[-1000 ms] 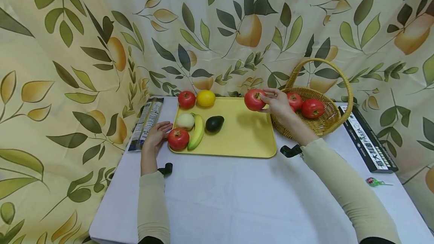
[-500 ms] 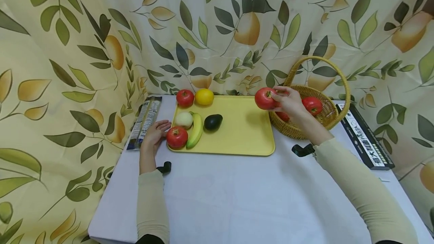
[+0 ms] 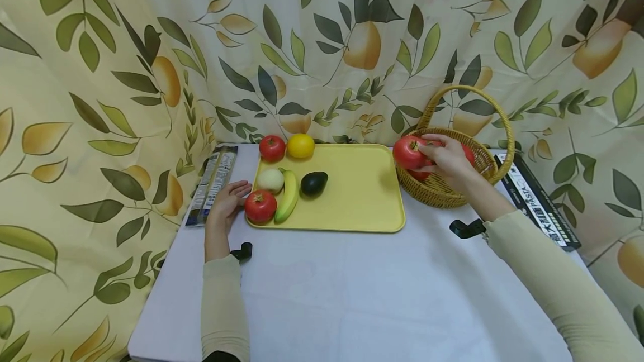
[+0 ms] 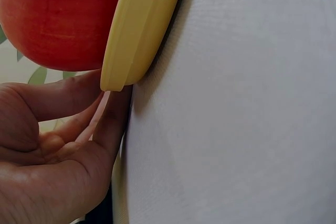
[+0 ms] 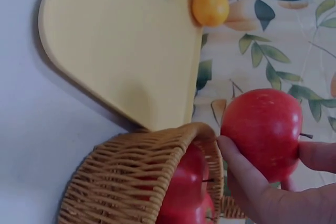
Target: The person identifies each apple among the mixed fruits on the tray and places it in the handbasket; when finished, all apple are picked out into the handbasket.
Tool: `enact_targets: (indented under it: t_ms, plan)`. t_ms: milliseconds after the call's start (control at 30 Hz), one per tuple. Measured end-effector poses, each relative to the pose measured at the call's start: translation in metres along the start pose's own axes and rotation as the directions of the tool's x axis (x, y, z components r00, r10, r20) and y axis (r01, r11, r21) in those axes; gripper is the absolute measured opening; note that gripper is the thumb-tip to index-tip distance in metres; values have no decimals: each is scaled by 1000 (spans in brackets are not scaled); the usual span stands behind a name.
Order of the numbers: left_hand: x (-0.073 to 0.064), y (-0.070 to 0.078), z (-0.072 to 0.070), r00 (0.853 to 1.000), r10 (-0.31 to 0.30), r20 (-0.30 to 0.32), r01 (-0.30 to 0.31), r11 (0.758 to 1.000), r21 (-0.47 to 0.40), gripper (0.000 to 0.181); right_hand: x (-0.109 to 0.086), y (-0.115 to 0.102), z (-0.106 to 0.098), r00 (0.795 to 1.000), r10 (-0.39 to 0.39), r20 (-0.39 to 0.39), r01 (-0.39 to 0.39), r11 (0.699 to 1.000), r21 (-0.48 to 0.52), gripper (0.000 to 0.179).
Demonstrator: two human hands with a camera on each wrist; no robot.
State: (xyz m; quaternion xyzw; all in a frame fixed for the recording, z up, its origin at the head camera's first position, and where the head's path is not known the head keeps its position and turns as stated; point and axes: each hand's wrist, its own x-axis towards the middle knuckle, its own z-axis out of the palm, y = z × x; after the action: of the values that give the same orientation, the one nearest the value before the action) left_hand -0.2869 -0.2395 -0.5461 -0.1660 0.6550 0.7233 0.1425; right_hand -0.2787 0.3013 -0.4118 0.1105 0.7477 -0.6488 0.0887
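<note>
My right hand [image 3: 448, 161] grips a red apple [image 5: 262, 132], its short brown stem showing in the right wrist view. The apple is held up at the left rim of a wicker basket [image 3: 435, 199], with more red fruit [image 5: 185, 187] inside. My left hand [image 3: 225, 205] rests at the left end of a yellow tray [image 3: 357, 205], fingers extended at its rim beside a red fruit [image 3: 260, 206]. On the tray lie a banana [image 3: 288, 197], a pale round fruit [image 3: 270, 180], a dark avocado [image 3: 314, 184], a yellow fruit [image 3: 300, 146] and another red fruit [image 3: 272, 148].
Two packets [image 3: 213, 186] lie left of the tray. Right of the basket is a black box [image 3: 538, 203] marked PASTA. The basket's tall handle [image 3: 503, 110] arches above it. A patterned curtain [image 3: 332, 32] hangs behind the white table [image 3: 322, 295].
My right hand has carried the apple rightward, from above the tray to the basket's left rim. The left hand stays at the tray's end.
</note>
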Motion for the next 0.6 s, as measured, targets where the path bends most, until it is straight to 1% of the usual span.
enact_targets:
  t_ms: [133,233,333,500,600]
  plan:
    - [-1,0,1,1000,13,8,-13,1000,2,74,-4,1,-10,1000,17,-6,-17,1000,-23,64]
    - [-1,0,1,1000,12,6,-12,1000,10,74,-6,3,-18,1000,23,-13,-24,995,-92,63]
    - [-1,-1,1,1000,5,5,-5,1000,12,74,-8,5,-25,999,42,-25,-45,991,-128,64]
    - [-1,0,0,1000,14,6,-14,1000,4,74,-12,8,-34,997,74,-10,-75,988,-132,65]
    - [-1,0,0,1000,17,7,-17,1000,-8,74,-14,8,-37,997,75,9,-73,988,-139,63]
